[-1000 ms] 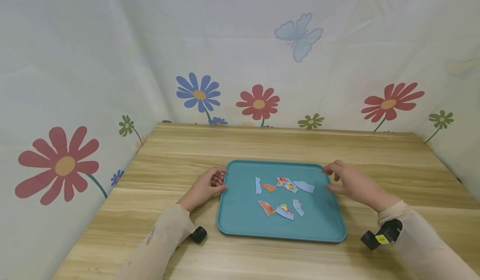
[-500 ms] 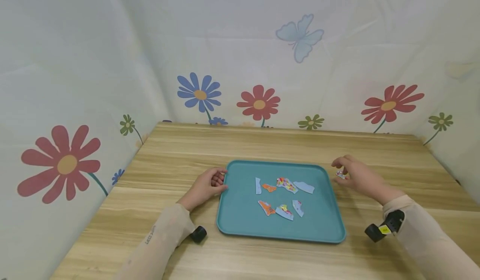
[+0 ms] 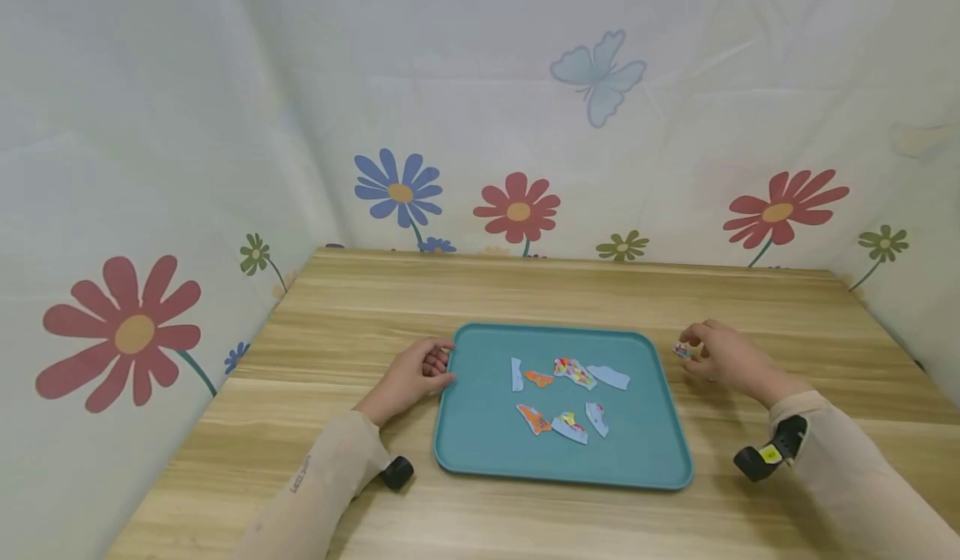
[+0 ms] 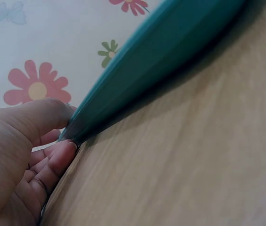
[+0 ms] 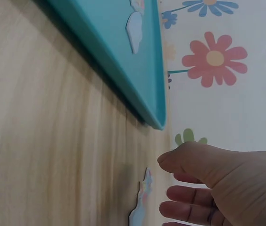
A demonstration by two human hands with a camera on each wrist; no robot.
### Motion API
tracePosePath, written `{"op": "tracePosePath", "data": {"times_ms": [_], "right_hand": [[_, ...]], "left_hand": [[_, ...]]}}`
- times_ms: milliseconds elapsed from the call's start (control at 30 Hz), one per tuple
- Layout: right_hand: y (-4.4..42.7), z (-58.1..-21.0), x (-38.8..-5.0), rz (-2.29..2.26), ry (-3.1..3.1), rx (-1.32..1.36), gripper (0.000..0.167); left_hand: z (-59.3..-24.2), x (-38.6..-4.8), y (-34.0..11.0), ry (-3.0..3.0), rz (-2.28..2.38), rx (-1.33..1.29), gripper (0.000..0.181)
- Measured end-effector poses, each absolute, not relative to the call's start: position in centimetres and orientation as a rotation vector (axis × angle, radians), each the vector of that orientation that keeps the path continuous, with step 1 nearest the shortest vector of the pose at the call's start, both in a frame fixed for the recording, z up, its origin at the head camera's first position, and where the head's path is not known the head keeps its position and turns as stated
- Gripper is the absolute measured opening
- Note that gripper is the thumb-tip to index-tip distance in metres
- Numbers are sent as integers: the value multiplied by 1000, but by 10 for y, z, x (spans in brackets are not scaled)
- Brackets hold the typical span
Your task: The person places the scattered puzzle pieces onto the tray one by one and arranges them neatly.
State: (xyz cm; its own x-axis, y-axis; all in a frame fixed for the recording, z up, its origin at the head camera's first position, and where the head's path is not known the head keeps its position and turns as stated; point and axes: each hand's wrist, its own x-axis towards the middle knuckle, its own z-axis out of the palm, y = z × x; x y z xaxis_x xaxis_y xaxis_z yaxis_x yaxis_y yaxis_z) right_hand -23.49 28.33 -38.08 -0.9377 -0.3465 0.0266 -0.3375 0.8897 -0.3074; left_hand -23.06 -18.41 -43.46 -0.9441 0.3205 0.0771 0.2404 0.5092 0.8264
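A teal tray point(image 3: 637, 452) carries several small flat irregular pieces in two rough rows. Some are pale blue, others orange point(image 3: 533, 418) or multicoloured point(image 3: 574, 372). At its left edge my left hand point(image 3: 408, 377) pinches the rim; in the left wrist view the thumb point(image 4: 48, 114) is above it and the fingers are below. My right hand point(image 3: 731, 360) hovers beyond the tray's right edge with loosely bent fingers. Close to its fingertips, a multicoloured and pale-blue piece point(image 5: 141, 200) lies on the table, apart from the hand in the right wrist view.
Tray and hands are over a wood-grain table point(image 3: 375, 289). A pale cloth backdrop with printed flowers point(image 3: 517, 210) and a butterfly stands behind and at the sides. Each wrist wears a small black camera, such as the right one point(image 3: 757, 462).
My right hand has left the tray's right rim and moved right over the table. The piece near its fingertips has come into view. My left hand has stayed at the left rim.
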Motion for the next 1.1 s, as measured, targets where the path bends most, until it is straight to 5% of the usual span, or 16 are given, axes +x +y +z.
{"op": "tracePosePath", "data": {"times_ms": [1100], "right_hand": [[282, -399, -250, -398, 3042, -436, 16]], "left_hand": [[-440, -234, -188, 2632, 1488, 579, 46]]}}
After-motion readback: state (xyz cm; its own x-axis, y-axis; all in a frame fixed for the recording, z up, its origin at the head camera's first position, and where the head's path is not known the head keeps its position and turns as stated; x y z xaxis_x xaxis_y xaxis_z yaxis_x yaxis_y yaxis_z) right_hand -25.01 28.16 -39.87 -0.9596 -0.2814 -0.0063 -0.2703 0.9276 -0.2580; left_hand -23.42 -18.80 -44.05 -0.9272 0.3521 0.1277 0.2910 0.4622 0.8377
